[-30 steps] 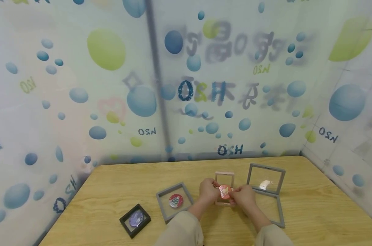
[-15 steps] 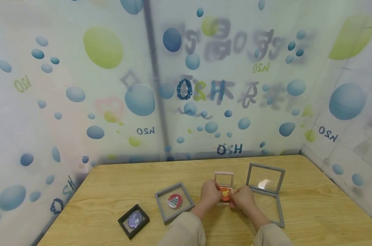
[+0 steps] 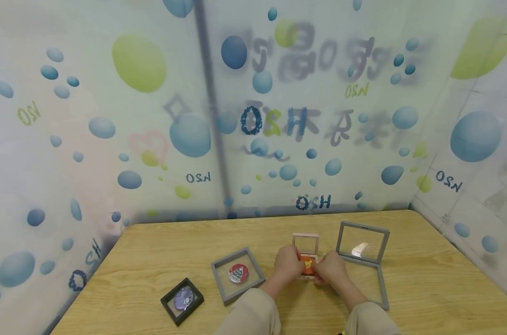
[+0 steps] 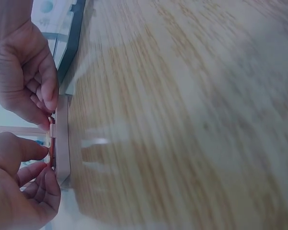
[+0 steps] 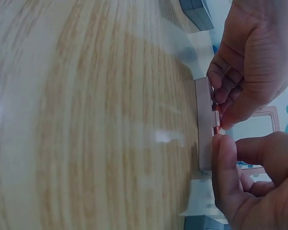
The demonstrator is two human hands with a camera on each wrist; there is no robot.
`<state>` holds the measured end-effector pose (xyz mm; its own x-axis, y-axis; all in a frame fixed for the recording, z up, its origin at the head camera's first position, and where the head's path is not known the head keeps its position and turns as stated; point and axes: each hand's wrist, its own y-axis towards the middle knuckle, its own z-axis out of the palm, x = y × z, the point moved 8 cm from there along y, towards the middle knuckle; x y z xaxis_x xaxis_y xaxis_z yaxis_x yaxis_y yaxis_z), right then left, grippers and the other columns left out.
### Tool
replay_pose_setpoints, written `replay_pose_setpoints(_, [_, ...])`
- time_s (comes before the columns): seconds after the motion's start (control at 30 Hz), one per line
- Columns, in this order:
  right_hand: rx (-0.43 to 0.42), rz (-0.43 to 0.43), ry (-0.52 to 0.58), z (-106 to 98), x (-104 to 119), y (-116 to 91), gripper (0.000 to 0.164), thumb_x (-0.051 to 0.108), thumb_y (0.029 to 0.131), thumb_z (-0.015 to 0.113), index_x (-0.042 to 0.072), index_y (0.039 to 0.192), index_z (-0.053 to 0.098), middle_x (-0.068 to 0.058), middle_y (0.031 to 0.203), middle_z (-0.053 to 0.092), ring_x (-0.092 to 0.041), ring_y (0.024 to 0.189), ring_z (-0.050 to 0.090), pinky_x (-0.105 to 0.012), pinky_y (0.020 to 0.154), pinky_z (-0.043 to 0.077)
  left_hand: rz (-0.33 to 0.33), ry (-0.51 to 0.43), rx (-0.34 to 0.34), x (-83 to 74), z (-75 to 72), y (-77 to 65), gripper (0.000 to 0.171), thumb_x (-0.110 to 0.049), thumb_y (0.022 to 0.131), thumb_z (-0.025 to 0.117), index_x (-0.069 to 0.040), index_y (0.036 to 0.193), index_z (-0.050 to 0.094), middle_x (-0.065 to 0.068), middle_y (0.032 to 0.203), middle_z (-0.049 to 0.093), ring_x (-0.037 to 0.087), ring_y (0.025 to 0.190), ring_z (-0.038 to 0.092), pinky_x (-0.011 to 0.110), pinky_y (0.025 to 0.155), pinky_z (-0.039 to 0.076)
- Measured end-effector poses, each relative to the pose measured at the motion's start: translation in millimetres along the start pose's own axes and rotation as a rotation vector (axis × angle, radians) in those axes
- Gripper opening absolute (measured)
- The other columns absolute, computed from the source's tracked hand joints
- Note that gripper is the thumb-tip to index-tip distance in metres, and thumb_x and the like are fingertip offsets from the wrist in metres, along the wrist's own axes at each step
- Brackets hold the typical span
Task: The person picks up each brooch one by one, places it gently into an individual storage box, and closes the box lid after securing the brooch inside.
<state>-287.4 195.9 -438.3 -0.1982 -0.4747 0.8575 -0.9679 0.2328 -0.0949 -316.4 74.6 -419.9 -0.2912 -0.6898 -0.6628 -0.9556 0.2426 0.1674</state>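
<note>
A small pink display frame [image 3: 305, 235] stands open on the table, its lid upright and its base lying flat. Both hands work over that base. An orange-red round badge [image 3: 308, 265] with a yellow figure lies at the base's opening. My left hand [image 3: 289, 263] pinches its left edge with thumb and fingers, and my right hand [image 3: 332, 269] pinches the right edge. In the left wrist view the badge shows as a thin orange strip along the top of the pink base [image 4: 62, 139]. The fingers hide parts of the badge's rim.
To the right, a larger grey frame [image 3: 381, 284] stands with its clear lid raised. On the left lie a grey frame [image 3: 218, 281] holding a red badge with a tree [image 3: 238, 273] and a black frame [image 3: 171, 311] holding a purple badge [image 3: 184, 298]. A patterned curtain [image 3: 253, 186] hangs behind the table.
Both hands have lowered the badge from above the pink frame into its base and brought it flatter. The other frames have stayed put, and the head view has shifted slightly.
</note>
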Motion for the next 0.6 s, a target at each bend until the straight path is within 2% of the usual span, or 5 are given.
replay_pose_setpoints(0.13, [-0.003,-0.001,0.0,-0.4,0.4,-1.1,0.017,-0.005,0.073,0.061,-0.006,0.057,0.056,-0.004,0.042,0.053,-0.007,0.034,0.051,-0.021,0.037,0.045,0.004,0.025,-0.02,-1.1,0.1,-0.5,0.016,0.0,0.065,0.065,-0.007,0.06,0.052,-0.001,0.059,0.047,0.012,0.051,0.042,0.023,0.043,0.035])
replay_pose_setpoints(0.27, [-0.005,-0.007,-0.001,0.1,0.4,-1.6,0.018,-0.005,0.074,0.061,-0.006,0.056,0.057,-0.004,0.042,0.052,-0.007,0.034,0.051,-0.02,0.038,0.044,-0.006,0.012,-0.029,-0.8,-0.1,-1.4,0.015,0.001,0.065,0.065,-0.006,0.061,0.052,0.0,0.059,0.047,0.012,0.051,0.042,0.023,0.043,0.035])
replay_pose_setpoints(0.4, [-0.001,-0.012,0.004,0.0,-0.9,-1.9,0.017,-0.004,0.074,0.06,-0.006,0.057,0.058,-0.004,0.043,0.053,-0.007,0.034,0.051,-0.02,0.038,0.045,-0.053,-0.064,-0.047,4.9,-0.5,-1.5,0.014,0.002,0.065,0.066,-0.005,0.064,0.053,0.0,0.061,0.048,0.013,0.054,0.043,0.022,0.045,0.036])
replay_pose_setpoints(0.53, [-0.006,-0.021,0.018,-5.0,-2.1,-2.6,0.015,-0.003,0.075,0.059,-0.007,0.061,0.059,-0.004,0.045,0.053,-0.008,0.035,0.051,-0.022,0.04,0.046,-0.124,-0.163,-0.126,14.1,-6.6,0.6,0.011,0.0,0.071,0.065,-0.004,0.065,0.056,0.001,0.061,0.051,0.012,0.055,0.046,0.022,0.046,0.038])
replay_pose_setpoints(0.6, [-0.027,-0.041,-0.017,-10.4,-0.5,-3.9,0.015,0.0,0.076,0.06,-0.006,0.062,0.059,-0.003,0.046,0.053,-0.008,0.035,0.051,-0.022,0.039,0.046,-0.167,-0.217,-0.175,18.6,-12.4,2.7,0.01,-0.002,0.075,0.061,-0.003,0.067,0.057,0.002,0.062,0.053,0.013,0.055,0.048,0.023,0.046,0.039])
